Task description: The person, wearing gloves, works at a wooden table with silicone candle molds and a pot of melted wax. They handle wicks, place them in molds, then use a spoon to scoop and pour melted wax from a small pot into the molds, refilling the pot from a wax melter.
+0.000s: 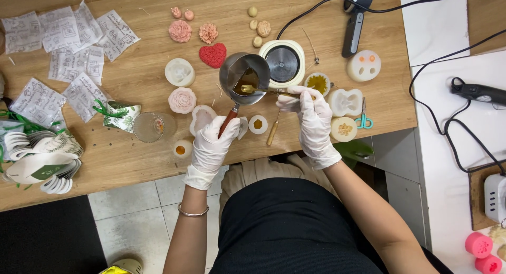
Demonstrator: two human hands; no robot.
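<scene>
Left to right: your left hand point(211, 147), gloved, grips the wooden handle of the metal pot point(244, 78), held tilted above the wooden table point(132, 152) beside the small electric heater point(284, 63). Your right hand point(313, 121), gloved, pinches a spoon point(253, 88) whose bowl sits in the pot's amber liquid.

head view, straight down, close over wooden table point(132, 158)

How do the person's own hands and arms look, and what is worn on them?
Both the left hand and the right hand wear thin white disposable gloves, wrinkled, ending at the wrists. A slim silver bangle circles the left wrist. The forearms are bare, without sleeves.
</scene>
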